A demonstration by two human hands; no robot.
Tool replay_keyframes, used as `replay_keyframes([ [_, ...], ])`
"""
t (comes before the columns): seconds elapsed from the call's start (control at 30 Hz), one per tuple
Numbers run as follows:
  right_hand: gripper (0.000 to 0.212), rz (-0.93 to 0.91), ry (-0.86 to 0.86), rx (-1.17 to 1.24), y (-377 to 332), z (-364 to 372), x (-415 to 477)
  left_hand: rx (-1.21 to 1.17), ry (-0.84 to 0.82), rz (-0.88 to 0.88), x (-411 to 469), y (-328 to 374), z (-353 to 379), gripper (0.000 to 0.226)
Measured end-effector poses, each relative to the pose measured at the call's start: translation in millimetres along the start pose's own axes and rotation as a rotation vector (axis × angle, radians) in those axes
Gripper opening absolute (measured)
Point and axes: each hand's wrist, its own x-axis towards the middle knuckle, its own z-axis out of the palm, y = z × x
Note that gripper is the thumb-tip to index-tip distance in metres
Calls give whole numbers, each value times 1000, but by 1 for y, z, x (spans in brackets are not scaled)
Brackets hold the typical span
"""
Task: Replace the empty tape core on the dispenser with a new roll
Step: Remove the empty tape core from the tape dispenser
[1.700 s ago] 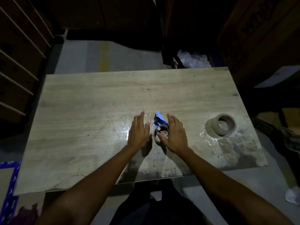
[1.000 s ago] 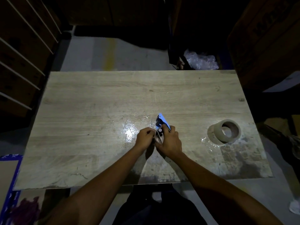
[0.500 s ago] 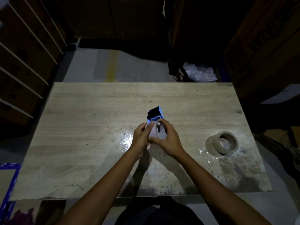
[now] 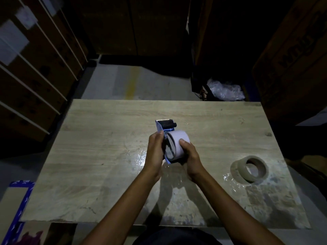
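Lifted off the worktop (image 4: 106, 138), the dispenser (image 4: 165, 127) is gripped by both hands (image 4: 155, 149) (image 4: 190, 154); a roll (image 4: 251, 169) lies right, near the edge.

Wooden table (image 4: 99, 138), pale grain, surface worn and stained along the near right part; crumpled clear plastic film (image 4: 224, 91) on the floor just beyond the far right corner; stacked cardboard boxes (image 4: 35, 73) at left; printed carton (image 4: 293, 55) at right; blue-edged sheet (image 4: 16, 207) on the floor near left; concrete floor (image 4: 115, 82) with faint yellow stripe.
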Motion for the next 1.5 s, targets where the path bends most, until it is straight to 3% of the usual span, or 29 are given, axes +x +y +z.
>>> replay_keyframes([
  [0.13,69,79,34,293,-1,14,-2,68,98,152,-10,7,9,29],
  [0.3,99,87,18,456,-6,24,1,44,118,239,-16,10,16,25],
  [0.47,64,147,-16,544,-10,18,2,51,143,235,-15,20,16,29],
  [0.63,65,180,-22,541,-13,12,3,64,134,202,-10,25,15,39],
  [0.83,77,122,106,290,-25,12,5,174,18,185,-6,35,8,30],
  [0.97,76,-122,184,-199,-30,13,1,177,-47,119,-6,36,9,26],
  [1.17,119,-276,309,-803,-29,25,-14,182,-111,141,-4,33,11,28],
  [1.37,111,-474,383,-1148,-27,28,-17,116,-152,121,3,29,9,26],
  [1.5,103,-693,407,-1178,-22,23,-18,0,-271,82,10,27,1,27],
])
